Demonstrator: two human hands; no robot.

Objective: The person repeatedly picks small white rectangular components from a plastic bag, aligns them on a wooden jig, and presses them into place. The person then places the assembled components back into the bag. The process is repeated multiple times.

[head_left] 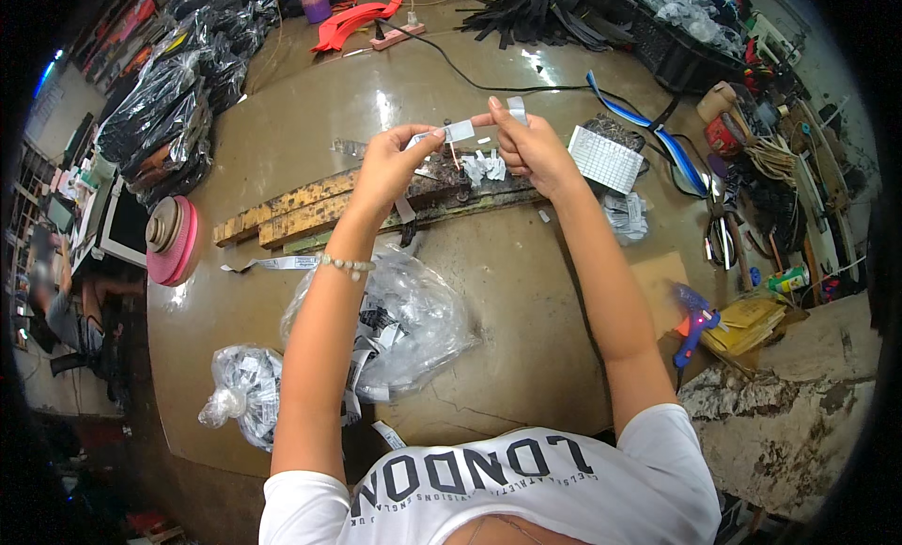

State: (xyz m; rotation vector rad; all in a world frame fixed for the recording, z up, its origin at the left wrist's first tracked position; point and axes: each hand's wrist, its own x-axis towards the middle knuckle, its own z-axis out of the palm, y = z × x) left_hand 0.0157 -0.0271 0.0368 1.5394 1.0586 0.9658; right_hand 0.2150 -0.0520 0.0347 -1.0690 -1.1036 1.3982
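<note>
Over a scorched wooden bar [310,216], both my hands are raised and close together. My left hand [387,167] pinches a small white fabric label strip [458,132] between thumb and fingers. My right hand [537,152] is closed, its index finger reaching to the strip's right end. A further piece of pale label [516,110] sticks up by the right thumb. Just below the strip stands a thin orange-tinted upright piece [455,157], too small to make out. Several cut white labels [485,167] lie on the bar beneath my hands.
Clear plastic bags of labels [413,310] lie near my left forearm. A white gridded sheet [606,160] is right of my right hand. A purple glue gun [695,324], scissors [722,240] and a black crate [691,52] line the right side; a pink tape roll [172,242] is left.
</note>
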